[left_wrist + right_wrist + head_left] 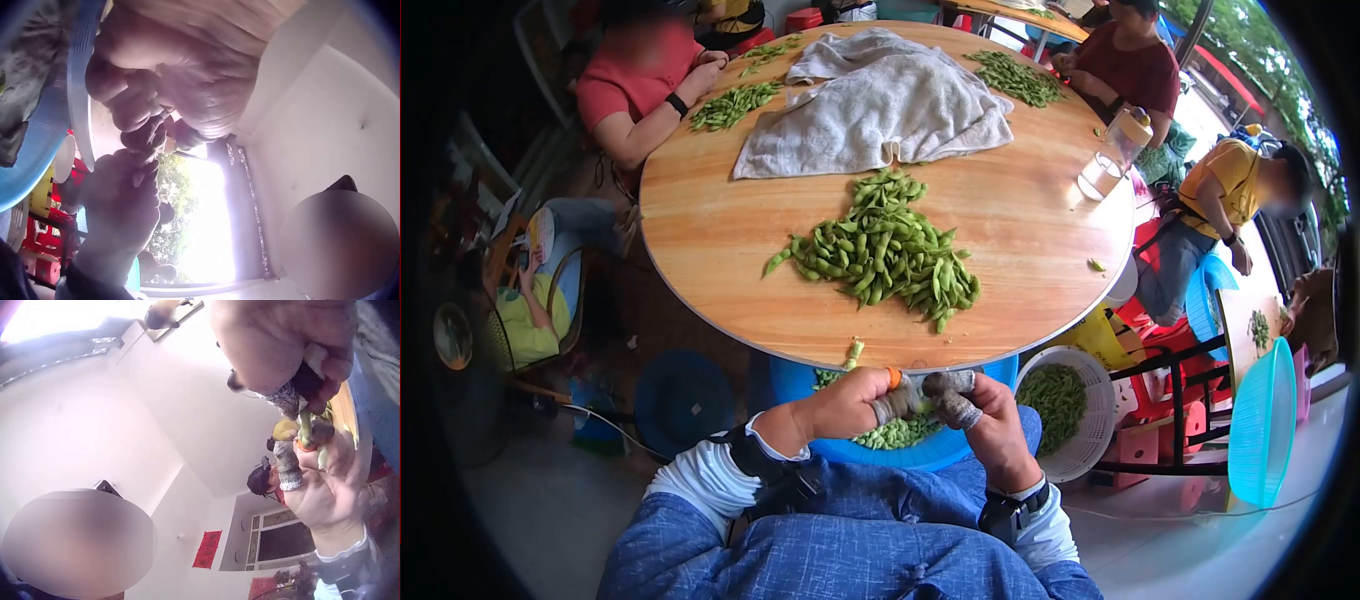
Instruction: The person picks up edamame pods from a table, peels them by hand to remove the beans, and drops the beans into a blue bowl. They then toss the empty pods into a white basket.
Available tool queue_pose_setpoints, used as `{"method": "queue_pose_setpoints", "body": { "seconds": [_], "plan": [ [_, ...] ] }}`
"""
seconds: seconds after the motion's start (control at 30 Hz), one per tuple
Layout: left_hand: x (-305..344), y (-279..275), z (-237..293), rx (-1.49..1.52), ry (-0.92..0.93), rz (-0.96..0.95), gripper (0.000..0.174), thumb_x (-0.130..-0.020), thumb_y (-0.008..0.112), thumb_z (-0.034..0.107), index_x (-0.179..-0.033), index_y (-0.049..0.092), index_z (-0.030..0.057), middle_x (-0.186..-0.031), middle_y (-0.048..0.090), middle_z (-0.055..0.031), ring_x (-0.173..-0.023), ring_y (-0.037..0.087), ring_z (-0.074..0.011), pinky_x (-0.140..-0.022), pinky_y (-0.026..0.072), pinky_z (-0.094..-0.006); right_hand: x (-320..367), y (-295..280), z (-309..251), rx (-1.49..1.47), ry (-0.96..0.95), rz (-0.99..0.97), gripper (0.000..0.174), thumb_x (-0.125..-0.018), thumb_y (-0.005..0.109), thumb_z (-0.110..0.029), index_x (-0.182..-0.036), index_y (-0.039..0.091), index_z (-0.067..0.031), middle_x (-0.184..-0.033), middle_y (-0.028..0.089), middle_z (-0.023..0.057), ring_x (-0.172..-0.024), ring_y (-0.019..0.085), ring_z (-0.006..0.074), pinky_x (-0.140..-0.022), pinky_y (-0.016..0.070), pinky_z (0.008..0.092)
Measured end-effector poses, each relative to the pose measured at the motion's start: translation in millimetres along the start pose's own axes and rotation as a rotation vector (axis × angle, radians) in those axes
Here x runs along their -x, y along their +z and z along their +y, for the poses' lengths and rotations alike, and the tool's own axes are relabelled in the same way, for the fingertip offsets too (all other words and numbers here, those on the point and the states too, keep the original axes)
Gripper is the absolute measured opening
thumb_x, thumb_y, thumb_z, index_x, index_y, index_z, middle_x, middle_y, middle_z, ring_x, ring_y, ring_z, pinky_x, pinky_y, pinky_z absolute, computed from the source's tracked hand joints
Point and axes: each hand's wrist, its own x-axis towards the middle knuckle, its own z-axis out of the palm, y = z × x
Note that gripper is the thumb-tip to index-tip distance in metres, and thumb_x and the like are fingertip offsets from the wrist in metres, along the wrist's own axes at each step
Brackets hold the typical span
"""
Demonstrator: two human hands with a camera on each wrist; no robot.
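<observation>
Over a blue basin (780, 385), my two hands meet fingertip to fingertip. A green soybean pod (305, 428) spans the small gap between them in the right wrist view. My left hand (845, 408), with an orange band on one digit, pinches one end of it. The other end is in the fingertips of my right hand (997, 432). Grey cloth covers wrap several fingertips on both hands. Shelled green beans (897, 434) lie in the basin, partly hidden by my hands. Ahead on the round wooden table (710, 230) is a heap of soybean pods (880, 250).
A crumpled grey towel (880, 115) covers the table's middle, with smaller pod piles (735, 105) near other seated people. A clear plastic jug (1112, 155) stands at the right edge. Beside my right leg sits a white basket (1100, 430) of pods.
</observation>
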Motion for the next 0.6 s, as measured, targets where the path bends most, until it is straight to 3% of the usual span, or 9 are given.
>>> {"method": "queue_pose_setpoints", "body": {
  "seconds": [0.03, 0.2, 0.33, 0.6],
  "plan": [
    [-1.7, 2.2, 3.2, -0.014, -0.001, -0.05, 0.023, -0.085, 0.05, 0.024, -0.086, 0.052, 0.0014, -0.069, 0.046, 0.0058, -0.063, 0.039, -0.0025, -0.055, 0.0346, -0.0184, -0.1, 2.2, -1.1, 0.006, -0.007, 0.029, 0.024, -0.08, 0.056, -0.014, -0.1, 0.054, 0.0003, -0.085, 0.058, -0.0003, -0.072, 0.05, 0.0046, -0.061, 0.038, 0.0175],
    [3.4, 12.4, -0.8, 0.166, -0.031, 0.078, 0.023, -0.086, 0.048, 0.026, -0.087, 0.052, 0.0031, -0.066, 0.045, 0.0058, -0.058, 0.038, -0.0024, -0.051, 0.0321, -0.0174, 2.3, 1.3, 3.1, -0.074, 0.006, 0.18, 0.022, -0.08, 0.057, -0.015, -0.096, 0.056, -0.0003, -0.084, 0.058, -0.0004, -0.072, 0.05, 0.0046, -0.061, 0.0377, 0.0178],
    [2.0, 16.2, -20.9, 0.178, -0.032, 0.167, 0.023, -0.087, 0.045, 0.026, -0.088, 0.052, 0.0037, -0.065, 0.045, 0.0054, -0.056, 0.038, -0.0023, -0.05, 0.0315, -0.0169, 8.0, -3.2, 9.2, -0.091, 0.065, 0.073, 0.02, -0.08, 0.057, -0.016, -0.094, 0.057, -0.0023, -0.081, 0.058, -0.0012, -0.068, 0.048, 0.0037, -0.059, 0.0366, 0.0174],
    [-0.4, 17.7, -19.2, -0.162, 0.192, 0.246, 0.025, -0.086, 0.045, 0.019, -0.099, 0.052, -0.0011, -0.072, 0.054, -0.0002, -0.065, 0.045, -0.0061, -0.059, 0.0386, -0.0212, 6.0, 2.4, 11.2, -0.11, 0.091, 0.087, 0.018, -0.08, 0.056, -0.017, -0.093, 0.057, -0.0037, -0.081, 0.059, -0.0021, -0.067, 0.048, 0.0034, -0.058, 0.0365, 0.0172]
  ]
}}
